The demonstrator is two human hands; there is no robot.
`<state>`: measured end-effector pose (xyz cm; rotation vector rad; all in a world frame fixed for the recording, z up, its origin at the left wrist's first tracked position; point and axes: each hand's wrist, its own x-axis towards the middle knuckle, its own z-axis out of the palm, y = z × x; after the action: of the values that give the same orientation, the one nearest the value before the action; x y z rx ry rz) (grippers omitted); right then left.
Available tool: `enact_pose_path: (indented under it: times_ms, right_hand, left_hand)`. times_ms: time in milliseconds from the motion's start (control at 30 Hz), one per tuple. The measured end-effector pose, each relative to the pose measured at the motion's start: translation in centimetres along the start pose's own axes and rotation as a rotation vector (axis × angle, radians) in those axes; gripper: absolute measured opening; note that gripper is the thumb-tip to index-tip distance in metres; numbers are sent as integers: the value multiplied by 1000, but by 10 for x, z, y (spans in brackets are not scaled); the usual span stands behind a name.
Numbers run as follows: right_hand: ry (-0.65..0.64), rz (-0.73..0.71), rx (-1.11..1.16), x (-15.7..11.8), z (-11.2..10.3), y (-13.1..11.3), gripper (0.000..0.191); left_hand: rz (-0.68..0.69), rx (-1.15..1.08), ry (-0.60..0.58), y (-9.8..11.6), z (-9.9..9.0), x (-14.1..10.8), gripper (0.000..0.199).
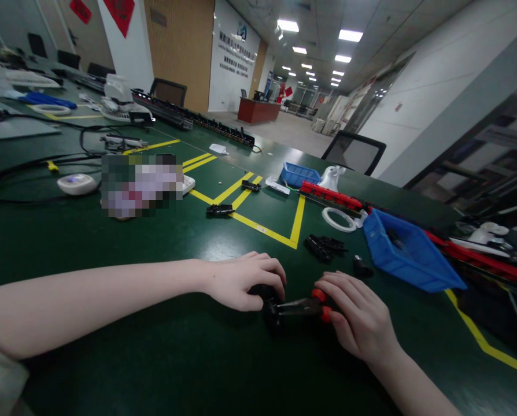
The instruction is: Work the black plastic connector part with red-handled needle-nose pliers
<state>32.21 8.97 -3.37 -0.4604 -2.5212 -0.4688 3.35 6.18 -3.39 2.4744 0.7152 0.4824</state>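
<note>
My left hand (pixel 252 282) is closed around a black plastic part (pixel 272 312) just above the green table. Its exact kind I cannot make out, as the fingers hide much of it. In my right hand (pixel 360 312) is a pair of pliers (pixel 299 307) with red handles, its jaws pointing left. The jaw tips meet the black part; whether they grip it or only touch it is unclear. Beyond my right hand lie several black pieces (pixel 323 247) in a small heap, and a short black cylindrical piece (pixel 362 267).
A blue bin (pixel 408 251) stands on the right, with a red strip (pixel 332 196) behind it. A white ring (pixel 339 219) lies nearby. Two small black parts (pixel 220 210) rest by the yellow tape (pixel 262 229). A white mouse (pixel 77 184) and cables sit at left.
</note>
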Motion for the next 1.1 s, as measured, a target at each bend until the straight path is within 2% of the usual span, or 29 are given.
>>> enact_pose_path:
  times_ms: [100,200,300,433,533,600,700,800,933,1100]
  right_hand:
    - [-2,41,-25,-1,1,1,30]
    - [-15,78,-26,-1,0,1,32]
    - [-36,82,-10,1,-3,0,39]
    - [-15,3,-60,4,-4,-1,41]
    - [34,-44,-98,5,-2,0,31]
    - [41,-46,-113,4,0,2,23]
    - [43,-24,-114,2,2,4,21]
    - [48,-28,-116,0,4,6,22]
    - [41,-17,-174,-2,6,8,23]
    - [34,24,-186,-5,7,9,23]
  left_hand:
    - [-22,-40,10,-1,-1,1,32]
    - [0,-84,37,-3,-2,0,40]
    - [18,-102,36,-3,-3,-3,55]
    - [-28,-61,-11,3,-5,-9,82]
    - [-86,-2,-12,11,-2,-12,106]
    - [-124,38,12,14,1,-12,112]
    - [-131,76,61,17,6,-11,113]
    - [-136,81,85,16,7,-10,105]
    - [-126,103,69,15,4,-9,93]
    - [-108,118,32,14,1,-9,89]
